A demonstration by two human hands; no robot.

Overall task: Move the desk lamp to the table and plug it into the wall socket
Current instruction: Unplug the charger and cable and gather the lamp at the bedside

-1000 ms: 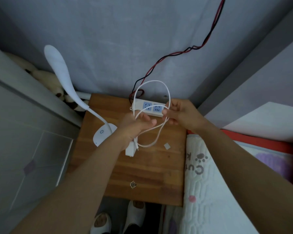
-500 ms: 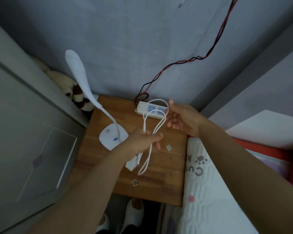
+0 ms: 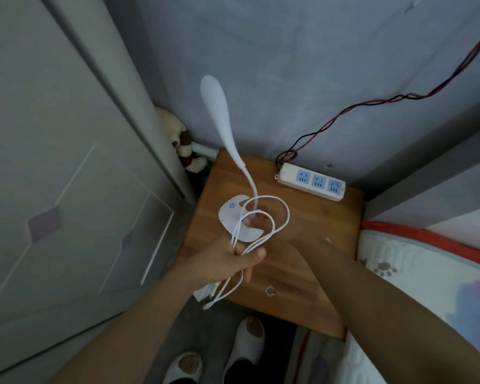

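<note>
The left hand (image 3: 230, 261) reaches over the counter's (image 3: 311, 225) front-left edge, fingers curled around the looped white cord (image 3: 272, 217). The right hand (image 3: 263, 217) grips the white desk lamp (image 3: 233, 217) at its gooseneck's foot; the lamp stands on the counter, left of the power strip (image 3: 311, 181).

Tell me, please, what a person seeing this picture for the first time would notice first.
Most striking is the white desk lamp, its long curved neck rising from a flat base on the wooden table. In front of it the left hand grips loops of the white cord, while the right hand reaches to the lamp base through the loops. A white power strip with three blue sockets lies at the table's back edge by the wall.
</note>
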